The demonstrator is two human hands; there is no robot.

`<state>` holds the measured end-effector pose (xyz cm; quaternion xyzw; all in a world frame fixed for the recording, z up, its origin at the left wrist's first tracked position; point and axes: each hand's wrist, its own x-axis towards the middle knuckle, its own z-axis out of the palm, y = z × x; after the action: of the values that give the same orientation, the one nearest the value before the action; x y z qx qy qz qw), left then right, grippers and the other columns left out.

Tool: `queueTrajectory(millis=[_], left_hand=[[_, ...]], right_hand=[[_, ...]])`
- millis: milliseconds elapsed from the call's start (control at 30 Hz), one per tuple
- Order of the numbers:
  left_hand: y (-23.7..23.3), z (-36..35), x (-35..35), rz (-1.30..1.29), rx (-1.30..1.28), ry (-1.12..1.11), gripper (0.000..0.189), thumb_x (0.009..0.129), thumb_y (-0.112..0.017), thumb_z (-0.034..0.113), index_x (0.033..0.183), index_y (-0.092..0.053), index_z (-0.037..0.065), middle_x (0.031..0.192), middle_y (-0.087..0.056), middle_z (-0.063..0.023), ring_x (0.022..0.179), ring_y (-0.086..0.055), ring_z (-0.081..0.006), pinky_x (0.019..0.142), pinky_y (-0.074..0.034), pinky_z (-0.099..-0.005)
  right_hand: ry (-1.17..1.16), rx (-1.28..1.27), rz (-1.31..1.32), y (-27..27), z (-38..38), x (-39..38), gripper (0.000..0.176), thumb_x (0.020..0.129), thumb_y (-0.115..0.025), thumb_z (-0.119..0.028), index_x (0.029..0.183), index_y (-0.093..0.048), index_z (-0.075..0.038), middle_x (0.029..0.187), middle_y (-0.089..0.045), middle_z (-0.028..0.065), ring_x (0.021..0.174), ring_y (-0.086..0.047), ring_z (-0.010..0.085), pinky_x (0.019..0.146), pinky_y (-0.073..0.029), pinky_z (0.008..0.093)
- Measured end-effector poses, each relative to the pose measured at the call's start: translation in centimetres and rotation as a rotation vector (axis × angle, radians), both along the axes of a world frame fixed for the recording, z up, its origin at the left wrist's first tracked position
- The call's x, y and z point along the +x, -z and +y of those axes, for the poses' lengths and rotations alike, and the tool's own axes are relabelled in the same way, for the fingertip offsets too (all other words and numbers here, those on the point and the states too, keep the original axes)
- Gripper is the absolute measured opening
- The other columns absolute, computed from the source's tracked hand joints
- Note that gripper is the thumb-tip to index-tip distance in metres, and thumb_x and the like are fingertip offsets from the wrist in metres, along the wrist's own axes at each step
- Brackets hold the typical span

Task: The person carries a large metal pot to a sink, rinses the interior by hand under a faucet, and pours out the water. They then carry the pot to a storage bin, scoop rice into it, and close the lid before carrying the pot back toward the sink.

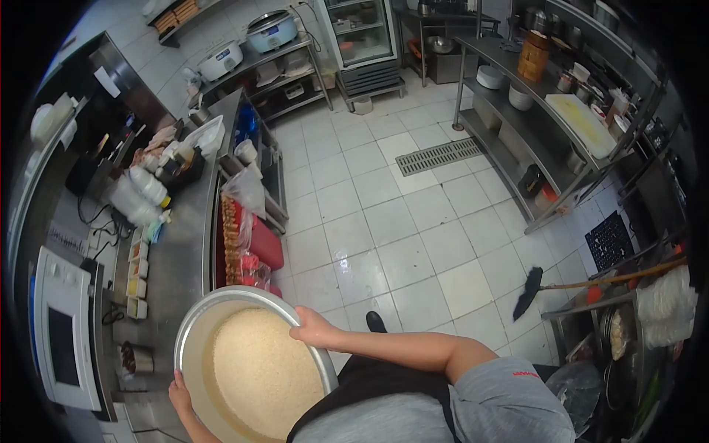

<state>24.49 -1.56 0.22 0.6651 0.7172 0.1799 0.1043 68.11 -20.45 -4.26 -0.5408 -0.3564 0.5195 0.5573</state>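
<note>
A large round metal pot (193, 325) is held against the front of my body, tilted a little. Pale grains that look like uncooked rice (262, 362) fill much of it, with a cloudy liquid along the inner wall. My right hand (313, 327) grips the far right part of the rim, fingers curled over it. On the left side, my left hand (179, 391) presses round the outer wall and rim; part of its fingers is hidden behind the pot.
A steel counter (185, 221) runs along the left, with a white microwave (66, 332) beyond it. Rice cookers (221, 60) stand at the back left. Shelving (532, 140) lines the right. A broom (529, 294) and a floor drain (438, 156) are on the tiled floor.
</note>
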Motion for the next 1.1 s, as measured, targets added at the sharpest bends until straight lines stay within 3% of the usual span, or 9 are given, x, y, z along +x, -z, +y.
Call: queueTrajectory(millis=[400, 500, 733, 867, 1100], left_hand=[[1.1, 20.3, 32.7, 0.234, -0.005, 0.293, 0.071, 0.085, -0.042, 0.059, 0.094, -0.061, -0.009, 0.092, -0.060, -0.0299, 0.093, -0.055, -0.0441, 0.081, -0.043, -0.0456], [0.3, 22.9, 42.0, 0.270, -0.058, 0.315, 0.071, 0.085, -0.041, 0.059, 0.099, -0.060, -0.008, 0.099, -0.058, -0.0309, 0.100, -0.053, -0.0430, 0.086, -0.041, -0.0442], [4.2, 27.5, 54.5, 0.248, 0.046, 0.332, 0.067, 0.085, -0.040, 0.059, 0.092, -0.062, -0.005, 0.091, -0.060, -0.0282, 0.091, -0.056, -0.0433, 0.079, -0.043, -0.0476], [3.4, 30.1, 61.8, 0.198, 0.051, 0.315, 0.065, 0.084, -0.043, 0.057, 0.090, -0.063, -0.005, 0.091, -0.060, -0.0290, 0.090, -0.057, -0.0433, 0.079, -0.044, -0.0473], [7.1, 42.6, 77.6, 0.244, -0.053, 0.318, 0.067, 0.080, -0.048, 0.060, 0.094, -0.063, -0.004, 0.095, -0.059, -0.0299, 0.095, -0.056, -0.0425, 0.082, -0.043, -0.0463]], right_hand=[[0.271, -0.140, -0.079, 3.6, 8.2, 22.4, 0.042, 0.071, -0.056, -0.016, 0.104, -0.047, 0.007, 0.098, -0.054, 0.0233, 0.093, -0.054, 0.0305, 0.081, -0.042, 0.0372], [0.308, -0.182, -0.081, 2.2, 8.9, 29.3, 0.044, 0.071, -0.057, -0.018, 0.104, -0.045, 0.009, 0.099, -0.052, 0.0240, 0.094, -0.053, 0.0308, 0.081, -0.042, 0.0372], [0.257, -0.162, -0.151, 2.2, 13.6, 44.7, 0.044, 0.071, -0.055, -0.013, 0.109, -0.046, 0.007, 0.099, -0.055, 0.0176, 0.093, -0.054, 0.0234, 0.083, -0.043, 0.0330], [0.244, -0.135, -0.100, 2.0, 17.7, 52.3, 0.045, 0.072, -0.055, -0.012, 0.111, -0.045, 0.008, 0.100, -0.055, 0.0173, 0.094, -0.054, 0.0231, 0.083, -0.043, 0.0329], [0.299, -0.184, -0.108, 4.4, 27.6, 66.6, 0.045, 0.074, -0.054, -0.011, 0.113, -0.045, 0.008, 0.101, -0.056, 0.0171, 0.095, -0.054, 0.0230, 0.084, -0.043, 0.0327]])
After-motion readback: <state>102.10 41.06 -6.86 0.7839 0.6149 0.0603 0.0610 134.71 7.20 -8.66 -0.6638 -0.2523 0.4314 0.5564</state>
